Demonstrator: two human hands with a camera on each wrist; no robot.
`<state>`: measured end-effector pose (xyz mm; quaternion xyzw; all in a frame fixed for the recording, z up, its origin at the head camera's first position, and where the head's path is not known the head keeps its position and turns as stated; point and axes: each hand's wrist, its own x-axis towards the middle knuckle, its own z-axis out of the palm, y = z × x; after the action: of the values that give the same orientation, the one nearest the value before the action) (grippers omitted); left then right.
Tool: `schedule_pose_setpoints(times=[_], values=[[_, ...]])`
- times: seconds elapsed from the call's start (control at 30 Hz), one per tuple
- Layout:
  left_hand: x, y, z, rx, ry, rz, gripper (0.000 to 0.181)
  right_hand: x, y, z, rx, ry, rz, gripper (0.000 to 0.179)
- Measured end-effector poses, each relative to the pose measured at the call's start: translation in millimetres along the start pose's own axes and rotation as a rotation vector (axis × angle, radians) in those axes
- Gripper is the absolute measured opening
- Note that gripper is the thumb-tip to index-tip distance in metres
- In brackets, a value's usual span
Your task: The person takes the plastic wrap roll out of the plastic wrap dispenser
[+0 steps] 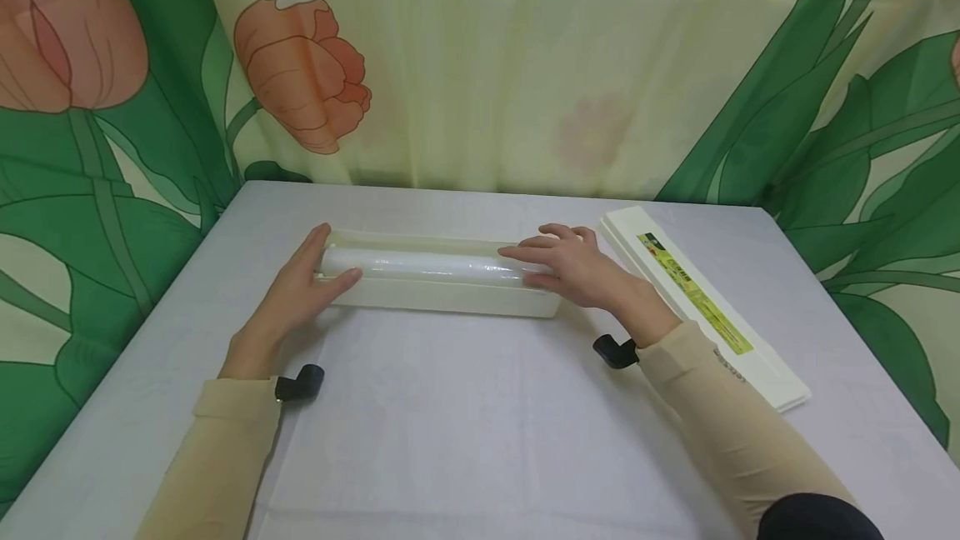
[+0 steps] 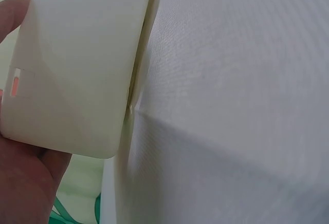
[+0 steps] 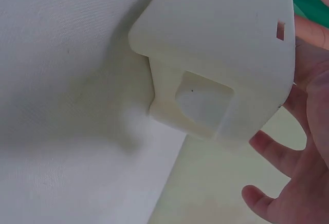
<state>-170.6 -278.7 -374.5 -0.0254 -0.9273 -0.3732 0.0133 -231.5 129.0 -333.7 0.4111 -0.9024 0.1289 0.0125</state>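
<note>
A long white open box [image 1: 442, 298] lies across the table with a clear shiny roll [image 1: 420, 262], like cling film, inside it. My left hand [image 1: 288, 302] holds the box's left end, its thumb over the front rim and its fingers at the end wall. At the right end my right hand [image 1: 581, 272] has its fingers spread, index finger and thumb over the end of the roll; whether they touch it I cannot tell. The right wrist view shows the box's end [image 3: 216, 80] with loose fingers [image 3: 277, 154] beyond it.
To the right, a long white lid [image 1: 697, 298] with a yellow-green label lies slanted on the table, partly under the right sleeve. A white cloth [image 1: 450, 440] covers the table. Behind it hangs a curtain [image 1: 480, 65] printed with plants.
</note>
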Motion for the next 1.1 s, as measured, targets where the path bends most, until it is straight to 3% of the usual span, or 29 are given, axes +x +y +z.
schedule_pose_setpoints(times=[0.47, 1.1], values=[[0.2, 0.7, 0.2, -0.009, -0.003, -0.014, 0.101, 8.8, 1.7, 1.4, -0.041, -0.122, -0.007, 0.055], [-1.5, -0.1, 0.3, 0.012, -0.007, 0.005, 0.100, 7.5, -6.0, -6.4, -0.074, -0.022, -0.111, 0.051]])
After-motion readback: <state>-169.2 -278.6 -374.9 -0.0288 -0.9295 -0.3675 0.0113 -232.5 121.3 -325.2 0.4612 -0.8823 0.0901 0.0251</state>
